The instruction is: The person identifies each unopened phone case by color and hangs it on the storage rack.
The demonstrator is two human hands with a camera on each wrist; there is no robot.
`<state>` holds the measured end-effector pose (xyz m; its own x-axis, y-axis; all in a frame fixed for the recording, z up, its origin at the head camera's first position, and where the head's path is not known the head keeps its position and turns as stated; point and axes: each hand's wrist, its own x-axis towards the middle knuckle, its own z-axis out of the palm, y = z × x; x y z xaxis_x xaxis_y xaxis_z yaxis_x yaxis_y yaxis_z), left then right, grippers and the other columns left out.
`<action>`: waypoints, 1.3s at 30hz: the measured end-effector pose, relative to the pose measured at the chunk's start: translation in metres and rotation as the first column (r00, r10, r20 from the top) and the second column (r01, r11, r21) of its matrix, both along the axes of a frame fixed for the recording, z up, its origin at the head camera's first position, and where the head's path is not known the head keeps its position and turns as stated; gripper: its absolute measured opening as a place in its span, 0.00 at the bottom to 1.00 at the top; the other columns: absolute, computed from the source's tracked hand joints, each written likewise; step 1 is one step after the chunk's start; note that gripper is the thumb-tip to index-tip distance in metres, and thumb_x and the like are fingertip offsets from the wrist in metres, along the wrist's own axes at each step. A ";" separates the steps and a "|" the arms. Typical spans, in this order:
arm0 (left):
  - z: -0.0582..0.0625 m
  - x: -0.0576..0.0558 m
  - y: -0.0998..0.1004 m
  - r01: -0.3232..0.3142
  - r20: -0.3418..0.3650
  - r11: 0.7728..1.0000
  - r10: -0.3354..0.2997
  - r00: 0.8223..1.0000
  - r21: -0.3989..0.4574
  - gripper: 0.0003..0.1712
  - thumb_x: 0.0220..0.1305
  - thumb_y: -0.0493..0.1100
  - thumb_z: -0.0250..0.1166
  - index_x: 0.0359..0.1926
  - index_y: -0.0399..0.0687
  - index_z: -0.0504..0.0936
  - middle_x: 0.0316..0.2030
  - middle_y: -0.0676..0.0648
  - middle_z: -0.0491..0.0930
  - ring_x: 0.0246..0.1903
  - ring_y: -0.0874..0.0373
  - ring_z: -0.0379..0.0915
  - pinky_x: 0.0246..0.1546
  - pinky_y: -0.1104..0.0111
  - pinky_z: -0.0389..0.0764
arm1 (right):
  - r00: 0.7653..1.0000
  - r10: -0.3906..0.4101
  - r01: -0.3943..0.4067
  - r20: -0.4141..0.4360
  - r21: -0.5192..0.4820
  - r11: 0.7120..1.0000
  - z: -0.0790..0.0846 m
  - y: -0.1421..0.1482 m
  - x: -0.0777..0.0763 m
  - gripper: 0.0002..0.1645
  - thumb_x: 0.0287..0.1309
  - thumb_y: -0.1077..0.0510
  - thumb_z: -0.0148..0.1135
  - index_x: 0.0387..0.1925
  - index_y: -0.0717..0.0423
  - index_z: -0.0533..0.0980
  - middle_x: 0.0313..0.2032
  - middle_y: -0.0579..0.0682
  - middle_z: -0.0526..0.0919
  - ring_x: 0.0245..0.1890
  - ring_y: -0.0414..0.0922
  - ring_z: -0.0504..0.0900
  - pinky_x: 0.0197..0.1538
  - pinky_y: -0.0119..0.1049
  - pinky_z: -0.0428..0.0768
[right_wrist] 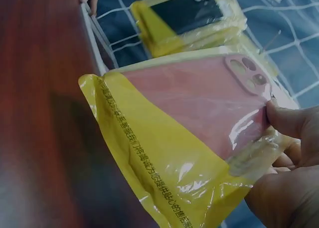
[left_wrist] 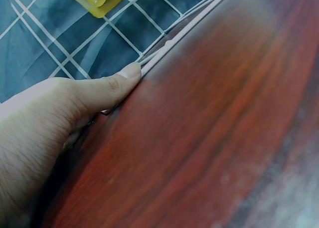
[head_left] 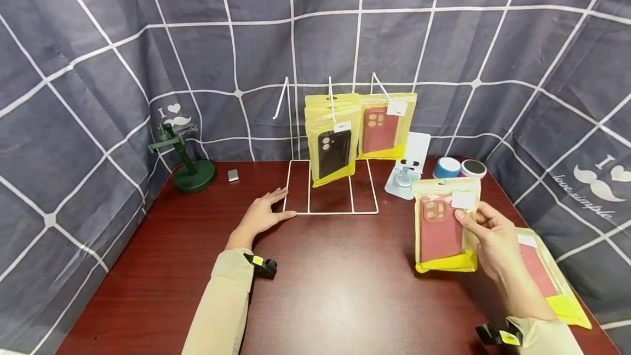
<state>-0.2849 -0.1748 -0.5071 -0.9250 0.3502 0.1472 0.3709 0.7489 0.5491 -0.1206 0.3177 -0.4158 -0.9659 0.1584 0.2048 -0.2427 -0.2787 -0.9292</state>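
Note:
My right hand (head_left: 495, 240) pinches a clear-and-yellow bag holding a pink phone case (head_left: 441, 229) by its right edge, thumb in front. The bag is upright above the table, with a white label near its top. In the right wrist view, yellow covers the bag's lower part. My left hand (head_left: 261, 213) lies at the front left corner of a white wire display rack (head_left: 330, 213), fingers extended and thumb (left_wrist: 112, 88) against the wire. Bagged black phone cases (head_left: 335, 152) hang on the rack's middle hook, and a bagged pink case (head_left: 379, 130) on the right hook. The left hook (head_left: 281, 100) is bare.
Another bagged pink case (head_left: 539, 270) lies at the table's right edge. Behind the held bag are a light phone stand (head_left: 414, 152) and two round containers (head_left: 447, 169). At the back left stand a green holder (head_left: 194, 175) and a small grey-white block (head_left: 233, 175).

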 end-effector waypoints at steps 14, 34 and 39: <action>-0.003 0.000 -0.004 -0.009 0.016 1.000 0.010 1.000 -0.007 0.49 0.56 0.73 0.68 0.73 0.57 0.69 0.74 0.50 0.63 0.73 0.40 0.55 0.70 0.44 0.59 | 0.992 0.041 -0.026 -0.120 0.121 0.992 0.077 -0.053 -0.038 0.15 0.62 0.68 0.66 0.51 0.67 0.80 0.36 0.52 0.88 0.29 0.46 0.88 0.32 0.38 0.86; -0.001 -0.002 -0.001 0.005 -0.019 1.000 -0.005 1.000 -0.011 0.51 0.54 0.76 0.66 0.73 0.57 0.70 0.73 0.51 0.64 0.73 0.41 0.56 0.69 0.44 0.61 | 0.980 -0.102 0.107 -0.171 0.023 0.994 0.098 -0.088 -0.068 0.17 0.57 0.63 0.73 0.48 0.65 0.82 0.33 0.52 0.88 0.27 0.44 0.88 0.30 0.34 0.86; 0.000 -0.001 -0.001 0.009 -0.022 1.000 -0.009 1.000 -0.010 0.51 0.55 0.75 0.66 0.73 0.56 0.70 0.73 0.50 0.64 0.72 0.39 0.57 0.69 0.44 0.61 | 0.975 -0.137 0.140 -0.177 0.008 0.990 0.099 -0.090 -0.074 0.17 0.55 0.62 0.75 0.46 0.66 0.83 0.32 0.53 0.88 0.26 0.44 0.87 0.30 0.32 0.85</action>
<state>-0.2855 -0.1753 -0.5072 -0.9186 0.3597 0.1638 0.3892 0.7509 0.5335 -0.1944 0.2275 -0.3167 -0.8836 0.2822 0.3736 -0.4373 -0.2122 -0.8739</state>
